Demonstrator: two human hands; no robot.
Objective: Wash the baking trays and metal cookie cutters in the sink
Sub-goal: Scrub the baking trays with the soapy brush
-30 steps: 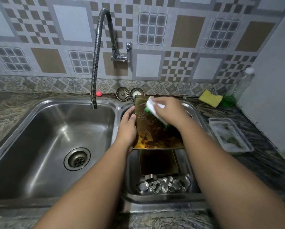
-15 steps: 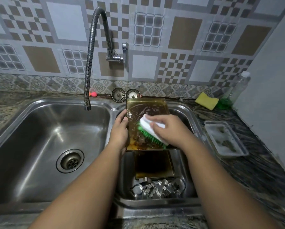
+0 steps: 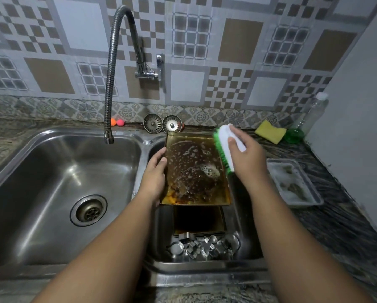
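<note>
Dark veined stone forms the bench (image 3: pixel 349 232) around a double steel sink (image 3: pixel 41 189). Nearest, in the right basin below both hands, a heap of metal cookie cutters (image 3: pixel 205 248) lies on the bottom. Just beyond them a second baking tray (image 3: pixel 198 219) lies flat, its far end hidden under the held one.

Above these, the left hand (image 3: pixel 154 173) grips the left edge of a golden baking tray (image 3: pixel 194 171) and holds it over that basin. The tray's inside is brown with residue and dotted with suds. The right hand (image 3: pixel 246 158) is wrapped round a white scrub brush (image 3: pixel 226 145), whose green bristles face the tray at its right rim.

Right of that hand, a pale shallow tray (image 3: pixel 292 182) with foam in it sits on the bench. Beyond the same hand are a yellow sponge (image 3: pixel 270 131) and a clear bottle (image 3: pixel 309 117) with green liquid at its bottom.

Beyond the left hand, two sink strainers (image 3: pixel 153 123) lean at the foot of the tiled wall (image 3: pixel 237 40). Left of that hand, the flexible faucet (image 3: pixel 111 84) arches down over the left basin.
</note>
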